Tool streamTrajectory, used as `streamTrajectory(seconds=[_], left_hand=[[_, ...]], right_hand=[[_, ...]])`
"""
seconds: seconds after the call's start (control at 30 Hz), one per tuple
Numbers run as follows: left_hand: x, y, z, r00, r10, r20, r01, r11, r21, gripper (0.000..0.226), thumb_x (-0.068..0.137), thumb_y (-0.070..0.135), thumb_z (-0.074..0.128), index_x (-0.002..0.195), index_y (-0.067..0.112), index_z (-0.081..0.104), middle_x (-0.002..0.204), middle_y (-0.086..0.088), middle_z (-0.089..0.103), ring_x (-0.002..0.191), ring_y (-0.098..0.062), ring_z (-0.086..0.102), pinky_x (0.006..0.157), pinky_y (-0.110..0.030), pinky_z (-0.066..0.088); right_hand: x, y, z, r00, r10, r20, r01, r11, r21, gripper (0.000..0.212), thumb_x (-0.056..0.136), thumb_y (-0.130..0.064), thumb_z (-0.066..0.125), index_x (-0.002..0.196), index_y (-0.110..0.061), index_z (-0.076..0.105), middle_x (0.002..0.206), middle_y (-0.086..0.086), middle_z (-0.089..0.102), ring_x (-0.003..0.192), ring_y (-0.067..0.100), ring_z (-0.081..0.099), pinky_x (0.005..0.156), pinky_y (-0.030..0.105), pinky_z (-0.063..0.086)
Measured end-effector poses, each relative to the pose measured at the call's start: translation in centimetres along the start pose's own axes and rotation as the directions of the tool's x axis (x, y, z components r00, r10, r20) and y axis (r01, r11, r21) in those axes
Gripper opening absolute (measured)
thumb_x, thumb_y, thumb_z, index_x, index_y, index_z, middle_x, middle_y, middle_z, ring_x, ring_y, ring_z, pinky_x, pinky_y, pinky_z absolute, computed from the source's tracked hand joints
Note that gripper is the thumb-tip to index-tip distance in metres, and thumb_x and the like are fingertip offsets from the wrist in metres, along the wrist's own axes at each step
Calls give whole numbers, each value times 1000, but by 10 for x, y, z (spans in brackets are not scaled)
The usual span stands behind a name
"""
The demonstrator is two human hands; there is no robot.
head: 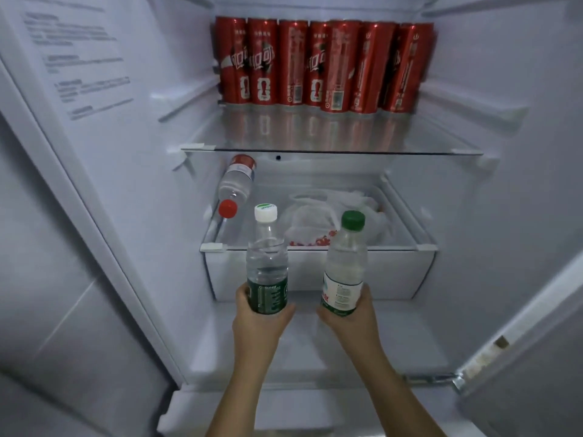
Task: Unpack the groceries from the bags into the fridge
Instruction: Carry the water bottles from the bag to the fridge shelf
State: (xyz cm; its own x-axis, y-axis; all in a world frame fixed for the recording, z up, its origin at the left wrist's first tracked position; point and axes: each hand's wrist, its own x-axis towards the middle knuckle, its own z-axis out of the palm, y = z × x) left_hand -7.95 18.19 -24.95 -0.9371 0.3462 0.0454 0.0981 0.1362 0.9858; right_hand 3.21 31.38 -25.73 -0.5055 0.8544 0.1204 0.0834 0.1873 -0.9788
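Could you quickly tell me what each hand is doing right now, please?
Left hand: grips the white-capped water bottle by its base, upright.
Right hand: grips the green-capped water bottle by its base, tilted slightly.

White-capped water bottle upright, green-capped bottle just beside

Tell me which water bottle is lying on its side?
The red-capped bottle, on the left of the lower shelf; the white-capped bottle and green-capped bottle are held upright.
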Motion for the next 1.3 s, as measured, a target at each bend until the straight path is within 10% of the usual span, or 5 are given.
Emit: streamTrajectory(seconds=[0.53,0.8,1.0,1.3], left_hand=[[-2,-5,3,998,45,31,-45,999,3,76,59,23,93,113,40,42,108,18,58,91,13,59,64,-1,44],[14,70,-21,897,408,-168,-416,909,-14,67,70,43,81,124,36,42,122,12,53,114,-3,52,97,-21,41],[48,106,-4,906,406,120,-415,908,60,28,84,27,72,92,42,49,90,19,59,82,11,56,66,1,39],[65,100,-25,913,409,-14,-400,898,183,20,85,21,63,77,29,47,73,8,56,66,-3,53,56,-14,39]], right_hand=[[0,-6,-5,996,-34,87,31,999,30,63,68,-8,86,110,-34,47,110,-5,63,98,4,64,74,16,53],[13,-89,-30,951,-297,-91,293,955,-56,66,74,-46,71,132,-38,42,124,-15,50,114,-5,48,88,11,42],[50,-134,-16,941,-333,55,318,822,-472,21,85,-37,67,95,-20,63,99,-4,55,83,10,53,70,27,45],[56,-139,-23,959,-284,9,231,761,-606,27,81,-37,66,77,-11,66,68,2,63,67,20,57,54,28,41]])
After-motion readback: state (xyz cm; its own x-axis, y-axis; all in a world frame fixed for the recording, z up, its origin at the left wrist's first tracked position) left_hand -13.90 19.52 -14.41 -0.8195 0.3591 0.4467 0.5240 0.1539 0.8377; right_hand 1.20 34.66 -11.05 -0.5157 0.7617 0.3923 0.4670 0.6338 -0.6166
